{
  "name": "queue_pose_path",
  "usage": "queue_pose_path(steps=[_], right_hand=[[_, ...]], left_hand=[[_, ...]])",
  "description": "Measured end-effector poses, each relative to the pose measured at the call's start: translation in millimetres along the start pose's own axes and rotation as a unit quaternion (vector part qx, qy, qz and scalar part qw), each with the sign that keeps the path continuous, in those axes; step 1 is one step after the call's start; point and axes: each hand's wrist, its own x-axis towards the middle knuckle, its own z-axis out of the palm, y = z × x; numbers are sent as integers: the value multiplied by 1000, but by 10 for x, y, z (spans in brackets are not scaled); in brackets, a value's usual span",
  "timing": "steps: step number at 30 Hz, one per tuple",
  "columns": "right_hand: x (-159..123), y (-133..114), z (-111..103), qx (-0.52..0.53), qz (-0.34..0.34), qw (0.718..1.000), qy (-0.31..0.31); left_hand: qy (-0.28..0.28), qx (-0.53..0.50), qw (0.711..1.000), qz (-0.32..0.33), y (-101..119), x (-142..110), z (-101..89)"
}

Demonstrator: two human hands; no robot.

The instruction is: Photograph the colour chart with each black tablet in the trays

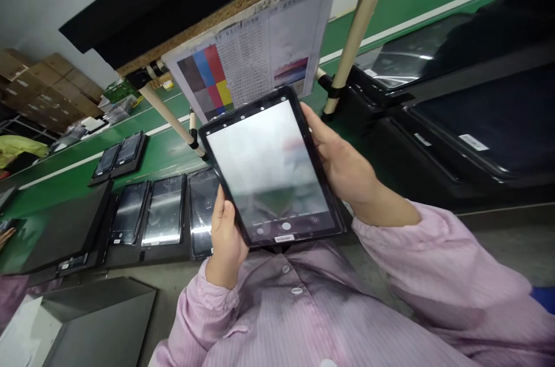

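A black-framed tablet (pixel 271 167) is held up in front of my chest, tilted, its lit screen showing a blurred camera picture with a round shutter button at the bottom. My left hand (pixel 228 234) grips its lower left edge, thumb at the front. My right hand (pixel 342 162) holds the upper right edge, with the fingers partly hidden behind it. Just beyond the tablet hangs a printed sheet (pixel 255 43) with colour blocks, text and a small landscape picture. The tablet covers the sheet's lower part.
Several tablets (pixel 163 211) lie in black trays at left; more, such as a large dark one (pixel 498 118), lie at right. Pale poles (pixel 358 26) carry the board above the green bench (pixel 173 153). Cardboard boxes (pixel 47 86) are stacked far left. Another person's hand (pixel 6 237) shows at the left edge.
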Motion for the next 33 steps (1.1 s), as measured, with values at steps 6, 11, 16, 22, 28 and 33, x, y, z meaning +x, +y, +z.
queue_pose_path(steps=[6, 11, 16, 22, 28, 33], right_hand=[[64, 694, -197, -55, 152, 984, 78], [-50, 841, -343, -216, 74, 968, 106], [-272, 719, -216, -512, -52, 852, -91], [-374, 705, -74, -565, -108, 810, -116], [-448, 568, -188, -551, -94, 828, -36], [-555, 622, -358, -594, -91, 799, 15]], left_hand=[[-36, 196, 978, -67, -302, 59, 13], [-182, 374, 909, 28, -169, 21, -137], [-136, 561, 785, 225, 193, 38, -509], [1, 749, 614, 249, 348, 218, -904], [-12, 814, 545, 201, 350, 281, -909], [-28, 784, 565, 258, 352, 212, -896]])
